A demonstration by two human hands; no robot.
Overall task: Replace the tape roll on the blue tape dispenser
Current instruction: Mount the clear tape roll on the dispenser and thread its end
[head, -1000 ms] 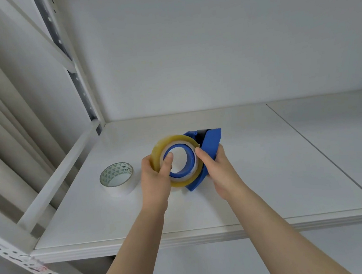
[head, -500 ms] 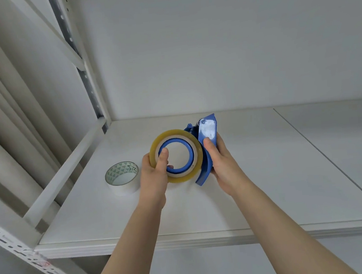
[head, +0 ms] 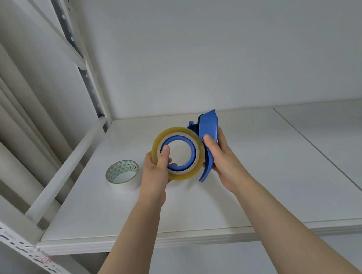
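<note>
Dispenser (head: 208, 129) tipped upright, glossy blue plastic clamped in R hand (head: 224, 161); L hand (head: 155, 174) pinches amber ring roll (head: 180, 176); white roll (head: 125, 187) 9 o'clock.

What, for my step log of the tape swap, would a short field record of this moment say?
left hand: grips the yellowish tape roll, thumb on its front face
right hand: holds the blue tape dispenser, thumb across its flat side
roll status: the dispenser's blue hub shows inside the roll's core, so the roll is not yet off
spare roll: white, lies flat on the shelf, left of the hands, untouched
surface: white shelf
</note>
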